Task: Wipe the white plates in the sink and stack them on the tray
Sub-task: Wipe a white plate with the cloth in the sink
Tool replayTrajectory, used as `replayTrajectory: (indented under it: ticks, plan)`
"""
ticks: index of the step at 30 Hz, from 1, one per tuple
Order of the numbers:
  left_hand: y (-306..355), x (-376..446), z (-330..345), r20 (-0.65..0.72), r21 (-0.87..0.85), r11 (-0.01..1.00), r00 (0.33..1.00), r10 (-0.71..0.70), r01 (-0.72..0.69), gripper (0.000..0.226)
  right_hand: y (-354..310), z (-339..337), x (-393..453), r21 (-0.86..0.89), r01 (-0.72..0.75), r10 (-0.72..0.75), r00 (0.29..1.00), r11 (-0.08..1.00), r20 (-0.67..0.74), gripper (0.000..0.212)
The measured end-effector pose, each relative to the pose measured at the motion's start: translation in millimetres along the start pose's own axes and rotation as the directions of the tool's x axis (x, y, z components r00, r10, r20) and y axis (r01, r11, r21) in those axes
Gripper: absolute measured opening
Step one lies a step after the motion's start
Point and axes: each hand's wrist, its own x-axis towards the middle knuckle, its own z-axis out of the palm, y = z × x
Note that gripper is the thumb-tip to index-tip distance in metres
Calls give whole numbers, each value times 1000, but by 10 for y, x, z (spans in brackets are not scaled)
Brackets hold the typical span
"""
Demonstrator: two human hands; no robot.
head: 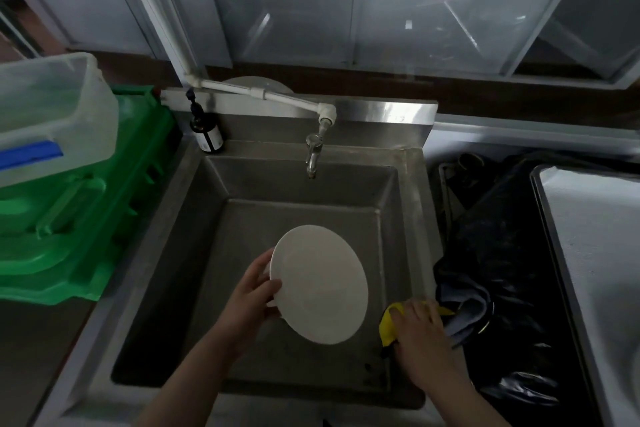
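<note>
A white plate [320,284] is held tilted above the steel sink [214,204], over its middle. My left hand [254,295] grips the plate's left rim, thumb on the face and fingers behind. My right hand [420,333] rests on the sink's right rim and holds a yellow cloth [388,326], fingers curled over it. A metal tray [588,253] lies at the far right; no plates show on it.
A tap [313,152] hangs over the sink's back. A dark soap bottle [207,133] stands at the back left corner. A green crate [86,218] with a clear tub [52,114] sits left. Black plastic [502,253] and a grey cloth [467,302] lie between sink and tray.
</note>
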Motion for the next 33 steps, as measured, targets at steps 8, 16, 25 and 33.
replayTrajectory:
  ticks: [8, 16, 25, 33]
  plan:
    - [-83, -129, 60, -113, -37, 999, 993, 21, -25, 50, -55, 155, 109, -166, 197, -173, 974, 966, 149, 54]
    - [-235, -228, 41, -178, -43, 997, 982, 59, -67, 50, -94, -100, 299, -504, 327, -169, 927, 800, 334, 58]
    - [-251, -272, -11, -207, -58, 996, 977, 48, -62, 50, -36, -10, 249, -570, 447, -229, 881, 689, 414, 47]
    - [-191, -149, -31, -221, -80, 997, 975, -1, -17, 45, -41, -84, 209, -452, 450, -258, 868, 770, 425, 43]
